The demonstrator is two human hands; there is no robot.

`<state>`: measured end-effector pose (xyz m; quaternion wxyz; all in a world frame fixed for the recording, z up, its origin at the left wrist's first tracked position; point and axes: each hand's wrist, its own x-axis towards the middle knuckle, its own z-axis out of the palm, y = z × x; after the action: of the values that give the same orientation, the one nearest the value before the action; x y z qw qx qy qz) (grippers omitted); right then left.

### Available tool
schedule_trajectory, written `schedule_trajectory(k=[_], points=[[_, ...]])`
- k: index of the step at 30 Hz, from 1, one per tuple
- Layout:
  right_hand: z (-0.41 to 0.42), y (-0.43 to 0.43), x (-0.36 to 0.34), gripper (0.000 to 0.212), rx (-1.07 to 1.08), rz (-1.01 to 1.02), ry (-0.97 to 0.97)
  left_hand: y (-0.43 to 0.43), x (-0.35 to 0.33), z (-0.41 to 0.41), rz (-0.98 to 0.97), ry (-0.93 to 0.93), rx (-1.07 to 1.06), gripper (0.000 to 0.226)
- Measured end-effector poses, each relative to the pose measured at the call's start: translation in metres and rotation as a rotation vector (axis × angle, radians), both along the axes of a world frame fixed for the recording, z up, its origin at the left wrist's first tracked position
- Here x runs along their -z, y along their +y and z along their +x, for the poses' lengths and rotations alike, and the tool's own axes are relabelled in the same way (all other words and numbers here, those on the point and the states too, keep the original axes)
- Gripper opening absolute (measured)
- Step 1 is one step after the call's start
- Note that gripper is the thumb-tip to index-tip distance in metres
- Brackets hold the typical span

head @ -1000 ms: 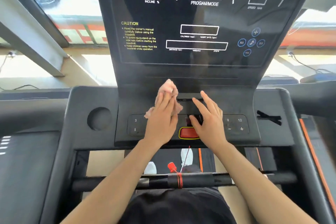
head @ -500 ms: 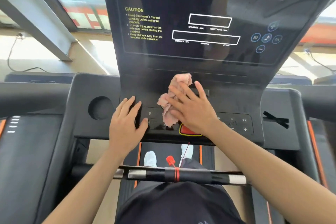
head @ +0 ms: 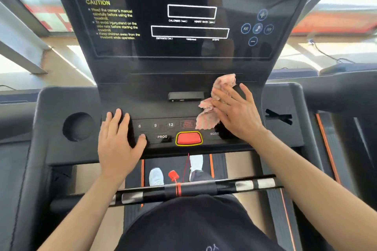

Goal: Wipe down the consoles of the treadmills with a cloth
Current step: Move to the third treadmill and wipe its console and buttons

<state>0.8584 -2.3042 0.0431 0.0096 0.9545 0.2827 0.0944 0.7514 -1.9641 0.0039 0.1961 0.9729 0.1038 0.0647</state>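
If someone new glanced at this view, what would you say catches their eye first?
Probably the red stop button ringed in yellow, low at the centre of the dark treadmill console. Just right of it and above, the right hand presses a crumpled pink cloth flat against the console, while the left hand rests spread on the button panel's left end. Above, yellow CAUTION text stands out on the black display.

A gym floor: a treadmill console (head: 189, 16) rises ahead with incline, speed and calorie readouts, a red stop button (head: 188, 138) below it, the running belt (head: 175, 167) beneath, and neighbouring treadmills (head: 336, 138) on either side of it.
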Motion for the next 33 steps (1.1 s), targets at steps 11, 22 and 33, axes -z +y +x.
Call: schedule_trajectory(k=[11, 22, 33], points=[[-0.017, -0.072, -0.009, 0.027, 0.365, 0.276, 0.139, -0.004, -0.002, -0.002, 0.017, 0.0, 0.012, 0.081], [-0.058, -0.106, -0.02, 0.014, 0.406, 0.213, 0.229, -0.005, 0.004, -0.004, 0.05, -0.053, 0.031, 0.079], [-0.027, -0.091, -0.06, 0.017, 0.664, 0.864, 0.285, -0.019, 0.008, -0.001, 0.109, -0.088, 0.0, 0.08]])
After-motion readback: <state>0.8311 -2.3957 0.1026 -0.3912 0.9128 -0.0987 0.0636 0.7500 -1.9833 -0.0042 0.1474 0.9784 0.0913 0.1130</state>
